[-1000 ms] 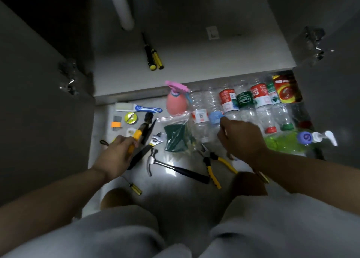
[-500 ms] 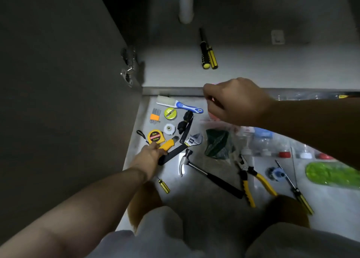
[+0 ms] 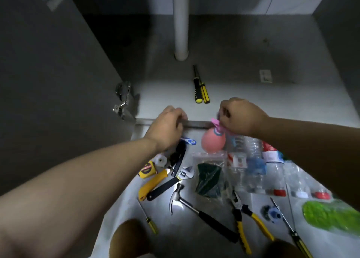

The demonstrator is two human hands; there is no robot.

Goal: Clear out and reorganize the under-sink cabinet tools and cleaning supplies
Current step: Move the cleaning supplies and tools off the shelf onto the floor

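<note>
Near, 6 o'clock: hammer (image 3: 196, 209) & pliers (image 3: 245, 220) flat on floor (image 3: 185, 240). Mid: right hand (image 3: 242, 117) clamped on trigger top of pink spray bottle (image 3: 212, 141), bottle body at hand's 7 o'clock. Left hand (image 3: 167, 129) apart, at bottle's 9 o'clock, fingers curled, can't tell if holding anything. Far, 12 o'clock: screwdrivers (image 3: 201, 91) on cabinet (image 3: 263, 100) base.

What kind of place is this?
Probably the floor before an open under-sink cabinet: a white drain pipe runs down inside, a door hinge shows, tools like a hammer lie outside.
</note>
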